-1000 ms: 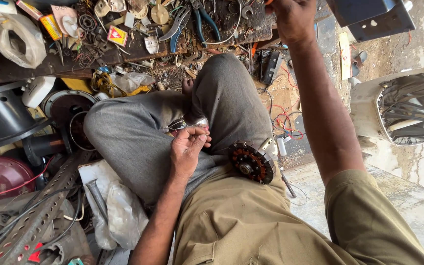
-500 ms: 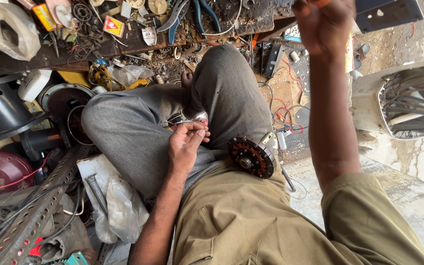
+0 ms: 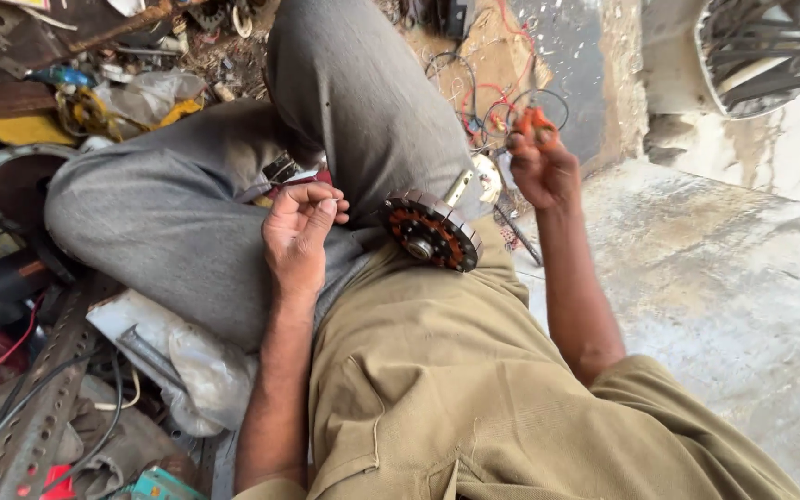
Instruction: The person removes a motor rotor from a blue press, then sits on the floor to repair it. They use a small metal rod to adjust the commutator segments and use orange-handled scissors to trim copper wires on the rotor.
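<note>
I sit cross-legged in grey trousers [image 3: 187,204] and an olive shirt. A round motor stator [image 3: 430,231] with copper-coloured windings rests on my lap, tilted on edge. Just left of it, my left hand [image 3: 298,236] hovers with its fingers curled in against the thumb; whether it pinches anything thin is unclear. A small metal part [image 3: 281,171] lies on my leg beyond it. My right hand [image 3: 539,162] is raised up and to the right of the stator, shut on an orange-handled hand tool [image 3: 534,120] whose jaws are hidden.
Red and black wires [image 3: 497,102] lie on the floor past my knee. A fan guard [image 3: 770,46] stands at the top right above bare concrete [image 3: 733,278]. On the left are a perforated metal angle [image 3: 39,407], a plastic bag [image 3: 196,366], a round dark housing [image 3: 11,185] and scrap.
My right hand has come down from the cluttered bench at the top to beside the stator, now holding the orange-handled tool. The left hand has stayed over my lap.
</note>
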Demonstrator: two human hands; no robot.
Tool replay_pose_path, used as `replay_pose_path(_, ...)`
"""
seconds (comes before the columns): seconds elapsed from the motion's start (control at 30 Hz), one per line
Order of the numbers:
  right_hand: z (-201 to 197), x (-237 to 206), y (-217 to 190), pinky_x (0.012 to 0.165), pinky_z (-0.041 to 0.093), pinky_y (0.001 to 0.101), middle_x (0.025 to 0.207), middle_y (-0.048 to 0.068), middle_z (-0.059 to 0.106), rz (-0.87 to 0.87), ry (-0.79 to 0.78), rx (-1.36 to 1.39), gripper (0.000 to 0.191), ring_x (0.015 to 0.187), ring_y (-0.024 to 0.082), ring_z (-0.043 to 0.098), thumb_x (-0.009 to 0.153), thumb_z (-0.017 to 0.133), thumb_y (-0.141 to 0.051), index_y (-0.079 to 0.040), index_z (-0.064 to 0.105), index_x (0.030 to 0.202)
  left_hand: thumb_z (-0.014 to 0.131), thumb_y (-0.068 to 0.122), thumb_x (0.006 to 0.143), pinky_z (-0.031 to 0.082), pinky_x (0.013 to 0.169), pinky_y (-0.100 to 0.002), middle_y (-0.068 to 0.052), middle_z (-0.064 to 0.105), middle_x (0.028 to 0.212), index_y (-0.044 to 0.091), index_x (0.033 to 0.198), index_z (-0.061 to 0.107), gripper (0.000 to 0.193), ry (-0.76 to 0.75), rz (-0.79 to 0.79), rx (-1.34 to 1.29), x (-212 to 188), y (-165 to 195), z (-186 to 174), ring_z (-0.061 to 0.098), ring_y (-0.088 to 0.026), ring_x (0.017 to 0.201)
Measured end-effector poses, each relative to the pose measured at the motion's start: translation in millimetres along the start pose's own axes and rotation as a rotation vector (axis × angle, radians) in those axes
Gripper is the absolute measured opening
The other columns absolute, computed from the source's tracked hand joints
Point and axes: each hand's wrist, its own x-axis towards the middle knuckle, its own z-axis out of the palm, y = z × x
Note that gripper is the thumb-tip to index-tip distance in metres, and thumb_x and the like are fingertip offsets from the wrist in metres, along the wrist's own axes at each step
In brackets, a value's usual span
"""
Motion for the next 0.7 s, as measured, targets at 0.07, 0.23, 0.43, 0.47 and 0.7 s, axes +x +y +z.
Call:
replay_pose_path(0.07, 6.3, -6.2, -0.2, 0.069, 0.058, 0.0249, 0.122, 0.019, 0.069, 0.002, -0.006, 0.018, 0.041, 0.100, 0.026, 0.073, 0.097, 0.071, -0.001, -0.001, 0.056, 0.135, 0.067, -0.001, 0.102, 0.062, 0.083, -0.030, -0.009, 0.070, 0.106, 0.000, 0.110, 0.065, 0.008, 0.009, -0.011, 0.024, -2.2, 8.2, 3.8, 0.069, -0.015, 0.093)
replay_pose_path(0.23, 80.5, -0.4, -24.9, 0.075, 0.061, 0.0250, 0.127, 0.018, 0.071, 0.035, -0.347, -0.272, 0.062, 0.095, 0.022, 0.075, 0.095, 0.076, 0.003, -0.002, 0.050, 0.151, 0.072, -0.001, 0.096, 0.064, 0.073, -0.029, -0.010, 0.073, 0.093, -0.003, 0.106, 0.070, 0.010, -0.006, -0.043, 0.095, -1.7, 33.7, 27.4, 0.073, -0.015, 0.080)
replay_pose_path(0.43, 197.7, -27.9, -18.2, 0.095, 0.065, 0.0376, 0.122, 0.018, 0.072, -0.118, -0.627, -1.099, 0.068, 0.101, 0.023, 0.075, 0.092, 0.084, -0.008, 0.002, 0.051, 0.150, 0.078, -0.002, 0.094, 0.065, 0.070, -0.028, -0.012, 0.075, 0.090, -0.003, 0.105, 0.072, 0.012, -0.122, 0.045, 0.032, 14.6, 72.7, 78.4, 0.074, -0.015, 0.077)
replay_pose_path(0.47, 213.3, -29.2, -17.7, 0.095, 0.064, 0.0376, 0.120, 0.018, 0.073, -0.167, -0.668, -1.220, 0.069, 0.102, 0.024, 0.075, 0.088, 0.086, -0.010, 0.002, 0.053, 0.147, 0.077, -0.002, 0.096, 0.065, 0.071, -0.028, -0.013, 0.076, 0.091, -0.003, 0.105, 0.072, 0.011, -0.151, 0.067, 0.008, 20.4, 78.2, 87.0, 0.074, -0.015, 0.079)
replay_pose_path(0.7, 261.3, -29.2, -10.5, 0.095, 0.062, 0.0378, 0.119, 0.015, 0.075, -0.402, -0.689, -1.599, 0.068, 0.109, 0.025, 0.077, 0.080, 0.090, -0.015, -0.002, 0.059, 0.140, 0.075, -0.002, 0.100, 0.066, 0.077, -0.028, -0.012, 0.075, 0.094, -0.004, 0.111, 0.072, 0.011, -0.250, 0.269, 0.015, 43.4, 97.4, 123.7, 0.074, -0.015, 0.083)
